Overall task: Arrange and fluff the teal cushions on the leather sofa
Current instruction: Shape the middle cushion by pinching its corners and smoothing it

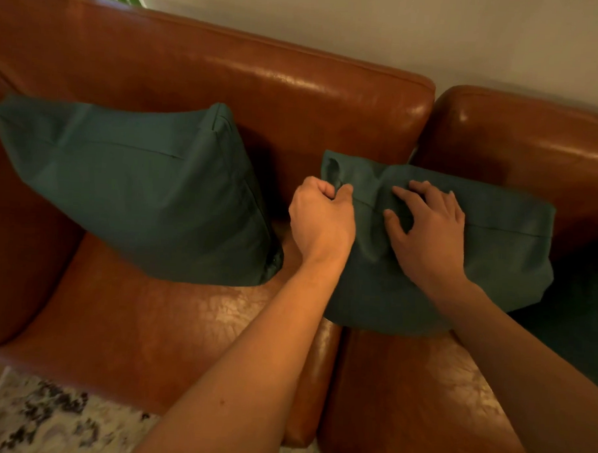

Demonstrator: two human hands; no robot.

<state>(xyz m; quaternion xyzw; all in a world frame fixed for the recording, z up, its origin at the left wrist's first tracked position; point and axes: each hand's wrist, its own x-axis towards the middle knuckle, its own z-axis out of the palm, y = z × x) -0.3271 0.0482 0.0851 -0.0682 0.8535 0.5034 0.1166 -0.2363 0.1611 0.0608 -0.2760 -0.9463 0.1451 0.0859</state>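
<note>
Two teal cushions lie on a brown leather sofa (201, 81). The left cushion (138, 192) leans plump against the backrest near the left armrest. The right cushion (502, 249) lies slumped over the gap between two seat sections. My left hand (320, 220) is closed in a fist on fabric at that cushion's upper left corner. My right hand (427, 228) rests on its top face with fingers spread, pressing a fold of fabric between thumb and fingers. Both forearms reach in from the bottom.
A dark teal shape (582, 307), possibly a third cushion, lies in shadow at the right edge. A light patterned rug (42, 420) shows at the bottom left in front of the sofa. A pale wall (402, 25) runs behind the backrest.
</note>
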